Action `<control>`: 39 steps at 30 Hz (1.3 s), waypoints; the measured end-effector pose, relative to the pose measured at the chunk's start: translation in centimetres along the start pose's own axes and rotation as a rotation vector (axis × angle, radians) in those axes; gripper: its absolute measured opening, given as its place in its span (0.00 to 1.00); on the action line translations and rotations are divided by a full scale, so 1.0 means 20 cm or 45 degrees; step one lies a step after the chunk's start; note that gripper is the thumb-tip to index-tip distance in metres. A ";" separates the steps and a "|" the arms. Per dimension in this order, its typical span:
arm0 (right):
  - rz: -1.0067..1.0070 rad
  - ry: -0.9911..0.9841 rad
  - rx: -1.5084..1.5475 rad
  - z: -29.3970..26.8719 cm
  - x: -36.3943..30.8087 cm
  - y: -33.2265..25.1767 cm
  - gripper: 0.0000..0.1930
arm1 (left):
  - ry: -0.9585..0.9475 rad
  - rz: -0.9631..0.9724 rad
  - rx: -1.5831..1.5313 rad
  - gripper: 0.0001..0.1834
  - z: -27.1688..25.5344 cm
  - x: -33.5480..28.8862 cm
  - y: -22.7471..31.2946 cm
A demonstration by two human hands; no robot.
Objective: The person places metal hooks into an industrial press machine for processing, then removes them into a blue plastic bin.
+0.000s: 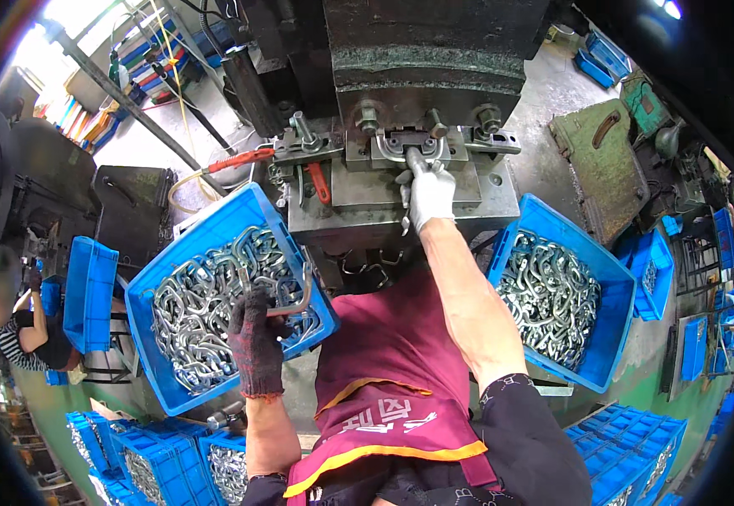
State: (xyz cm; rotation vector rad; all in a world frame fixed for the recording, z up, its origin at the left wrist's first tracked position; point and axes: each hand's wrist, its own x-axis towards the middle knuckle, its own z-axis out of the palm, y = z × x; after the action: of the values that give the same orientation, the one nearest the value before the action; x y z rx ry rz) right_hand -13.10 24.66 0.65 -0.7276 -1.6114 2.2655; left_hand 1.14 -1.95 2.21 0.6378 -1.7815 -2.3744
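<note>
Head view. The right hand [430, 192], in a white glove, is extended to the die block [409, 150] of the press [434, 59]. Its fingers [418, 165] are closed on a bent metal link [411, 148], which is seated in the recess of the die block, between two bolted clamps.

The left hand [255, 339], in a dark knitted glove, is held over the left blue bin [215, 228]. Its fingers are closed around a thin hooked rod [298, 304], the tip of which rests among the zinc-plated links [207, 312] heaped in that bin. The bin is tilted toward the person and lies just beside the press bed.

A second blue bin [611, 278], also loaded with plated links, is set at the right of the press, near the right forearm. A maroon apron [392, 379] with an orange border and pale lettering across the chest is worn between the two bins.

Stacked blue crates [164, 460] are seen at the lower left, some holding links, and further blue crates [628, 455] at the lower right. An upright blue crate [88, 291] stands at the far left, beside another person in a striped sleeve [13, 346].

Open room is narrow: the bins close in both sides of the press bed, and only the gap before the apron is left between them. Grey floor is visible at the upper right.
</note>
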 end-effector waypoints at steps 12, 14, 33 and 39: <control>0.015 0.047 0.001 -0.02 0.06 0.01 0.10 | -0.131 -0.228 -0.189 0.10 0.14 -0.01 0.02; -0.177 -0.105 -0.385 -0.09 -0.04 0.01 0.14 | -0.179 -0.203 -0.249 0.11 0.13 0.00 -0.01; -0.371 -0.132 -0.183 -0.12 -0.10 0.10 0.17 | -0.171 0.479 2.010 0.31 -0.05 0.46 -0.08; -0.018 -0.102 0.051 0.02 -0.06 0.01 0.21 | -0.652 0.376 2.451 0.38 -0.11 0.38 -0.15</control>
State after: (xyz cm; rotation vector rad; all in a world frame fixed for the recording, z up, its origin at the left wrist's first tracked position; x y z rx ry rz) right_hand -12.34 23.68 0.83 -0.6206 -1.5962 2.3372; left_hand -4.44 -5.44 -3.17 -0.3034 -3.4701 0.0609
